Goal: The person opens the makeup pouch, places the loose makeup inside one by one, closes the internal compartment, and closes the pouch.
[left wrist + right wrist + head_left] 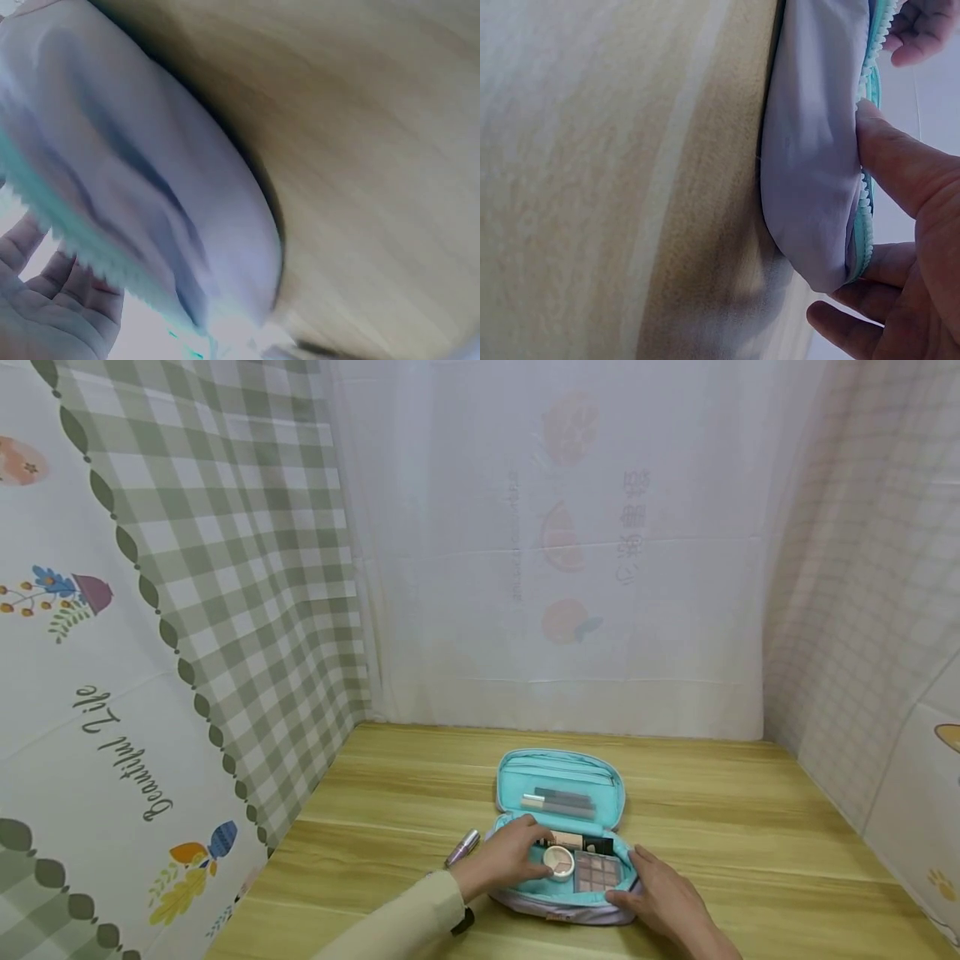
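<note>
A lilac cosmetic bag [525, 906] with turquoise lining lies unzipped on the table, its lid folded back. Inside it are a round compact [558, 863], an eyeshadow palette [597, 872] under a clear cover and a small box [567, 840]. My left hand [507, 858] reaches over the bag's left side, its fingers parted beside the compact and holding nothing that I can see. With thumb on the front rim and fingers around the right end, my right hand [670, 893] grips the bag's zipper edge [864, 232].
Slim items [558, 802] sit in the lid's mesh pocket. A shiny lilac tube [462, 847] lies on the wooden table [405, 793] left of the bag. Checked cloth [247, 527] hangs at the left, with pale curtains [450, 610] behind and to the right.
</note>
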Demonstrator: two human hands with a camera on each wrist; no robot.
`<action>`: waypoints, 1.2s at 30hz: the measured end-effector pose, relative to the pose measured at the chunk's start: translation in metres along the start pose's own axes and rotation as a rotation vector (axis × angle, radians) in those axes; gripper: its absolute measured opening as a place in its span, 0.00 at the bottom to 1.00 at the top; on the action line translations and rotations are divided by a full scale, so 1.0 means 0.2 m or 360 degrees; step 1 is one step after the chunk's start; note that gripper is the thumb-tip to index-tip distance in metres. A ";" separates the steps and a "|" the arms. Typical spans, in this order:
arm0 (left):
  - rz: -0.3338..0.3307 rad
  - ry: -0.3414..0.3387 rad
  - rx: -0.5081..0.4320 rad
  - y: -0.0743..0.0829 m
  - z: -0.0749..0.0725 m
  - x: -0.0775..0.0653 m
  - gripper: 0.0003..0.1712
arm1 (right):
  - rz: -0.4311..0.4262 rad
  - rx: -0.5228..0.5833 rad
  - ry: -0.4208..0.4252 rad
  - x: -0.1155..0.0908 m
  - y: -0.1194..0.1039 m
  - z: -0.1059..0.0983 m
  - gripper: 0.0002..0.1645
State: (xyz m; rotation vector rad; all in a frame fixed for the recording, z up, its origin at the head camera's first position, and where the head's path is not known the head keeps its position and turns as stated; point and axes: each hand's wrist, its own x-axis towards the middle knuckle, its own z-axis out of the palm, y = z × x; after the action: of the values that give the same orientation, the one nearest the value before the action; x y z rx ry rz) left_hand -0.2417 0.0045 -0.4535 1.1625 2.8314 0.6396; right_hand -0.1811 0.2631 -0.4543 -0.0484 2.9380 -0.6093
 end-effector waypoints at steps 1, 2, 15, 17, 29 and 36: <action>0.0005 0.0004 0.0005 -0.01 -0.01 -0.01 0.25 | 0.0006 0.0003 -0.0001 0.00 0.00 0.00 0.60; 0.0012 0.0011 0.0020 -0.02 -0.02 -0.01 0.25 | 0.0004 -0.0002 0.0000 0.00 0.00 0.00 0.60; -0.0083 0.0075 -0.0065 -0.16 -0.19 -0.10 0.26 | 0.0001 0.0016 0.0011 -0.01 0.03 0.00 0.61; -0.0102 0.0095 -0.0112 -0.18 -0.21 -0.13 0.26 | -0.0006 0.0026 0.0020 -0.01 0.03 0.00 0.61; -0.0085 0.0193 -0.0190 -0.31 -0.28 -0.34 0.25 | -0.0014 0.0052 0.0041 0.00 0.01 0.02 0.59; -0.0139 0.0181 -0.0267 -0.38 -0.29 -0.48 0.27 | 0.0013 0.0062 0.0026 0.00 0.00 0.02 0.59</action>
State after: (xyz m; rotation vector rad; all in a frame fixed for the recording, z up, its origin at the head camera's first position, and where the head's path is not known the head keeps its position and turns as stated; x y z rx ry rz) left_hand -0.2336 -0.1297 -0.4423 1.0013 2.8330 0.9451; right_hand -0.1805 0.2625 -0.4580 -0.0270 2.9394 -0.6689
